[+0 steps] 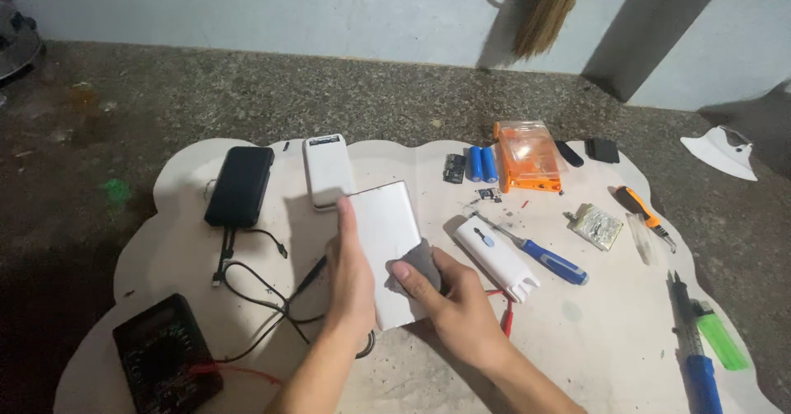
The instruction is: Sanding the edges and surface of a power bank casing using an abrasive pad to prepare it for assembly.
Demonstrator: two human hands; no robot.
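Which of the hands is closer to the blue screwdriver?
Right. The right hand, pressing a grey cloth on the silver power bank, sits just left of the blue screwdriver; the left hand is beyond the power bank.

You hold flat white rectangular power bank (385, 249); grey cloth pad (418, 263) on it. Cream scalloped mat (593, 332) below. Black slab power bank (240, 185), two blue cylindrical cells (482, 164), translucent orange plastic box (527, 156), blue-handled screwdriver (535, 253).

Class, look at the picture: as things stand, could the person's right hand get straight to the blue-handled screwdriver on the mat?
Probably yes. The blue-handled screwdriver lies in the open just right of the right hand, with only the white case between them. But that hand is pressing a grey cloth on the white power bank.
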